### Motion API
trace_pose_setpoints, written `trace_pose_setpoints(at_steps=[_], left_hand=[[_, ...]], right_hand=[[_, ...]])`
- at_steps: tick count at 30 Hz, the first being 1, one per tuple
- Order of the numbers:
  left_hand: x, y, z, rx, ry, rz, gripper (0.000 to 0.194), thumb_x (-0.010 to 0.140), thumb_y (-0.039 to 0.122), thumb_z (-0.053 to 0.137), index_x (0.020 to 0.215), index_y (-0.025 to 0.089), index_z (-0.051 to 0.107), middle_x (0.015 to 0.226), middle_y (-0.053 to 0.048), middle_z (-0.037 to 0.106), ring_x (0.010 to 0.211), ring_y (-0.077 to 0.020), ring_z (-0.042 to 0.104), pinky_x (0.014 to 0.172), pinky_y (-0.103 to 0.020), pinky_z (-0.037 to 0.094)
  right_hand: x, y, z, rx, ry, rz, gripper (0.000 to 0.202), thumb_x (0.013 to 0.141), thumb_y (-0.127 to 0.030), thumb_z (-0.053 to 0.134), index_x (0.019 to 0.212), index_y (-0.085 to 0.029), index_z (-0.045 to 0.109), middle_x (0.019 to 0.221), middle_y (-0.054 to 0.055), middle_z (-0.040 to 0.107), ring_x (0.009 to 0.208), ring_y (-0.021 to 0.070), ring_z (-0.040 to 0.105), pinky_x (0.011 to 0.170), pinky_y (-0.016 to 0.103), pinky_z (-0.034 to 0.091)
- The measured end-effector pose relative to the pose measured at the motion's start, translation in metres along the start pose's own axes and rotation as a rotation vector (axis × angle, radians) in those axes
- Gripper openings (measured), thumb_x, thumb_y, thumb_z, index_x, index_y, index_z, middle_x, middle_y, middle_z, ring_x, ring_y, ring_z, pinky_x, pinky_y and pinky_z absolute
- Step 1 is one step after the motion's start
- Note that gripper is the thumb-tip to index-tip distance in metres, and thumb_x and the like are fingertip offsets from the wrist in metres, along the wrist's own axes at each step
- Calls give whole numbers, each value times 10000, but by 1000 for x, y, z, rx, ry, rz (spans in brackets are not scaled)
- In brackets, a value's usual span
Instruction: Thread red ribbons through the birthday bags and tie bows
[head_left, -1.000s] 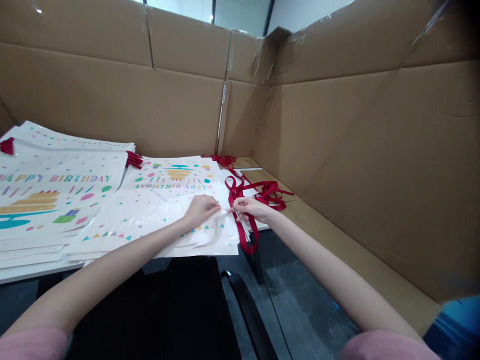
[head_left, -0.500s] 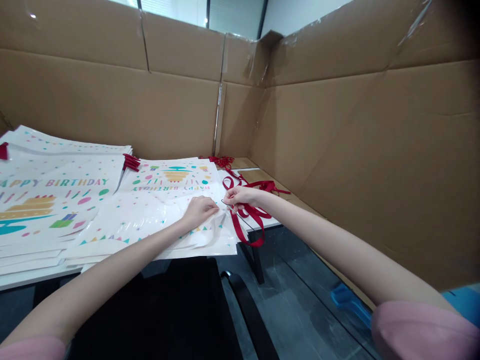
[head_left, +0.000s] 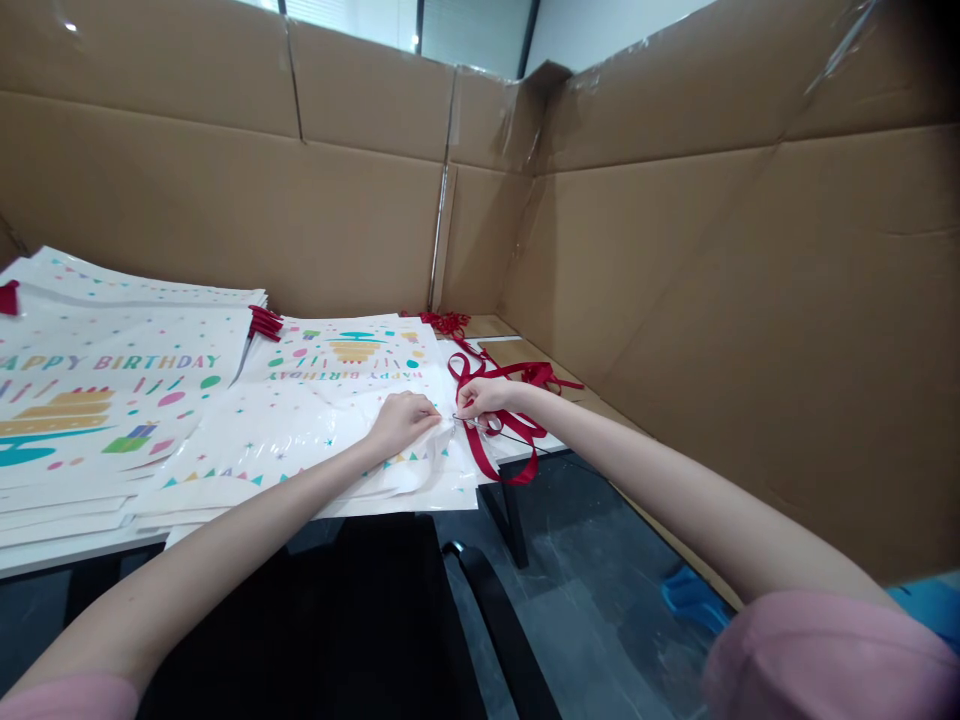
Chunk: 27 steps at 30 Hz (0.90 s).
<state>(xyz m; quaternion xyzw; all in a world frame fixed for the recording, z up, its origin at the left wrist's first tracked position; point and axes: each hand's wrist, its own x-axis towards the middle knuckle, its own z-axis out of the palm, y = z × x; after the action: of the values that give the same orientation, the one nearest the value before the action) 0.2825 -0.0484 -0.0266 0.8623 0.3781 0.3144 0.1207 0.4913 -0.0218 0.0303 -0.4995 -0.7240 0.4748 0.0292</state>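
Note:
A white plastic bag (head_left: pixel 292 430) printed with colourful birthday pictures lies flat on top of others. My left hand (head_left: pixel 405 422) is closed on the bag near its right edge, which is lifted and creased there. Just right of it, my right hand (head_left: pixel 481 398) pinches a thin dark hooked tool (head_left: pixel 510 436), whose bent tip is by the bag's edge. Red ribbon (head_left: pixel 480 455) hangs in loops beneath and around my right hand. Whether the fingers also hold ribbon is too small to tell.
Stacked printed bags (head_left: pixel 97 340) with red ribbon bundles (head_left: pixel 265 323) cover the table's left. More red ribbon (head_left: pixel 448 323) lies at the back. Cardboard walls (head_left: pixel 360 210) stand behind and to the right. A black chair (head_left: pixel 315 630) is below, with a blue object (head_left: pixel 694 598) on the floor.
My right hand has moved slightly right, and the hooked tool now lies at a flatter angle. The ribbon loops have shifted a little. My left hand has stayed nearly still on the bag.

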Motion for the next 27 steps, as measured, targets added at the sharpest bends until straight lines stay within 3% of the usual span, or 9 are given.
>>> trace_pose_setpoints(at_steps=[16, 27], left_hand=[[0, -2, 1, 3, -2, 4, 170, 841, 294, 579, 792, 202, 713, 824, -9, 715, 778, -164, 603, 726, -262, 425], [-1, -1, 0, 1, 3, 11, 170, 843, 287, 575, 786, 198, 709, 817, -5, 713, 758, -157, 601, 713, -257, 418]], right_hand=[[14, 7, 3, 1, -41, -17, 397, 603, -452, 785, 729, -144, 570, 578, 0, 612, 458, 80, 538, 414, 180, 341], [2, -5, 1, -5, -90, -27, 409, 632, -477, 746, 755, -139, 551, 474, -18, 576, 392, 71, 478, 427, 190, 354]])
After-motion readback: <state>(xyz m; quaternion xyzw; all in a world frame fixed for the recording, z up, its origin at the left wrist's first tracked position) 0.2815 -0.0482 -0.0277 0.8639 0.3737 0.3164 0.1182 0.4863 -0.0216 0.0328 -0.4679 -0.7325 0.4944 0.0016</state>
